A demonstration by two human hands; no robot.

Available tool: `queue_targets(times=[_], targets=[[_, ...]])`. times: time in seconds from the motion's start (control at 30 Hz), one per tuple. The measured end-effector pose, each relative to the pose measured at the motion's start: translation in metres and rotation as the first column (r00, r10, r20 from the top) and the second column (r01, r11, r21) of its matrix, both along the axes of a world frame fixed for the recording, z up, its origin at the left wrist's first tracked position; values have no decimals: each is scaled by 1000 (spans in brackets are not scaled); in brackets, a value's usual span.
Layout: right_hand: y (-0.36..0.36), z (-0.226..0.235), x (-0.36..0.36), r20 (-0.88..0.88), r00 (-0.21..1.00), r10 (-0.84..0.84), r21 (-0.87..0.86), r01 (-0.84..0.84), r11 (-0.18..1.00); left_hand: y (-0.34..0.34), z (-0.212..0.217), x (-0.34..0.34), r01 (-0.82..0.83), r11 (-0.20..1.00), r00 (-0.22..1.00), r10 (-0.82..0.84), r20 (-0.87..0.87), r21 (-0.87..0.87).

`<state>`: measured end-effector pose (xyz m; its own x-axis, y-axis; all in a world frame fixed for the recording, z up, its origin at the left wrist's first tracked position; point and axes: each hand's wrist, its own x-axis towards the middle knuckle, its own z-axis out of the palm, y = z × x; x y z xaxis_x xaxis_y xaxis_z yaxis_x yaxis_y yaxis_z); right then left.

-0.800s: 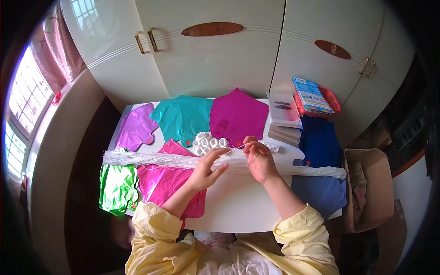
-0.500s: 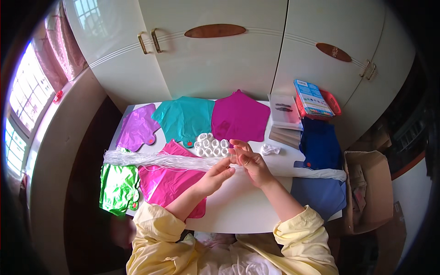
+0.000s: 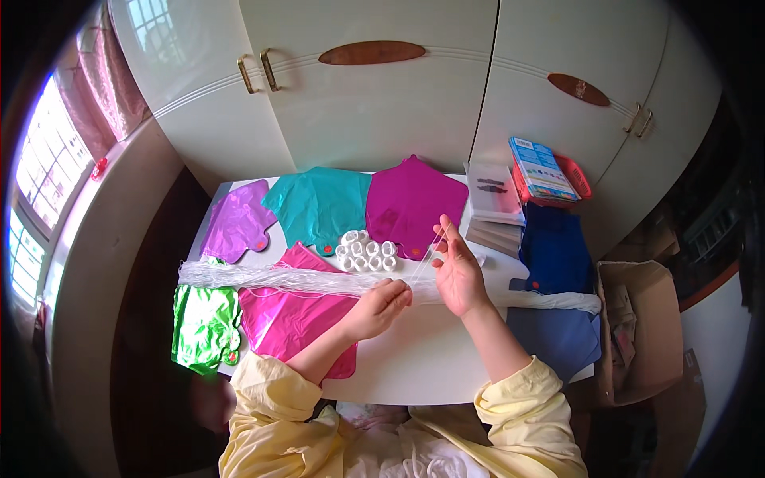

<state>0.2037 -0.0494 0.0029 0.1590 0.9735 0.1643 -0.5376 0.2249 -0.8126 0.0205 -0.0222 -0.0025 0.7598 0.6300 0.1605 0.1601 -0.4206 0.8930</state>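
Thin white string [image 3: 425,259] runs taut between my two hands over the middle of the table. My left hand [image 3: 378,307] is closed in a pinch on its lower end. Higher and to the right, my right hand [image 3: 460,271] is raised with the string looped about its fingertips, the index finger stretched up. Beneath both hands a long hank of white string [image 3: 239,276] lies across the table from left to right. Just beyond my left hand sits a cluster of small white rolls [image 3: 368,252]. A pink foil sheet [image 3: 299,319] lies under the hank, beside my left forearm.
Purple [image 3: 237,221], teal [image 3: 321,203], magenta [image 3: 416,199] and green [image 3: 205,327] foil pieces lie around the white table [image 3: 422,366]. Blue pieces [image 3: 555,248], stacked boxes [image 3: 496,195] and a red basket [image 3: 575,177] are at right. An open cardboard box [image 3: 641,319] stands beside the table.
My hands have moved apart: the right went up and to the right, the left slightly down. String now stretches between them, and the right fingers have spread.
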Motion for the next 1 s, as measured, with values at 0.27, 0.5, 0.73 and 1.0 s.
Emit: queue_targets(times=[0.27,0.5,0.73,1.0], targets=[[1,1,18,-20,995,96,-35,-97,995,-1,-3,2,-8,961,999,-3,41,276],[0,8,13,-170,971,166,25,-165,986,0,-2,1,-35,980,999,30,28,197],[4,4,17,-64,996,66,-102,-72,992,-2,3,-1,-75,975,997,75,5,207],[6,-3,26,-417,889,190,-36,-225,974,0,1,-2,-114,986,993,117,-18,119]])
